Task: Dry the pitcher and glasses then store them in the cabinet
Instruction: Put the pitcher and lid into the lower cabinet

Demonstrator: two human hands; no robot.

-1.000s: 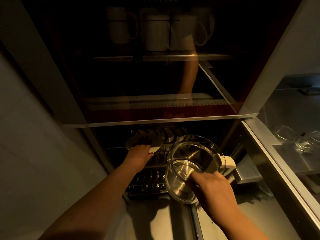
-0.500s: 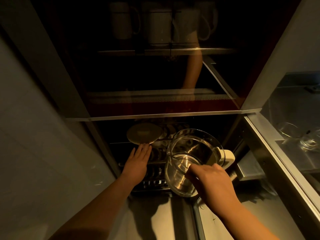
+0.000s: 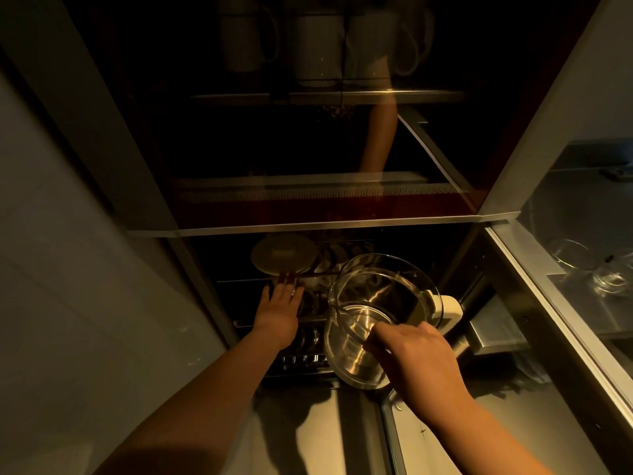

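Observation:
A clear glass pitcher (image 3: 383, 303) with a white handle tilts in front of the dark cabinet opening, its mouth facing away from me. My right hand (image 3: 416, 358) grips the pitcher near its base. My left hand (image 3: 281, 311) is flat and open over the rack inside the cabinet, just below a round pale lid (image 3: 284, 255) that stands on the rack. At the right, clear glasses (image 3: 596, 269) sit behind a glass door on a steel shelf.
The lifted dark glass door (image 3: 308, 149) reflects my arm; white mugs (image 3: 318, 39) show behind it on an upper shelf. A wire rack (image 3: 308, 337) holds small round items. A grey wall panel (image 3: 85, 269) is on the left, a steel frame (image 3: 548, 320) on the right.
My left hand has let go of the round lid, which now stands on the rack, and has drawn back with fingers spread. The pitcher has stayed in my right hand.

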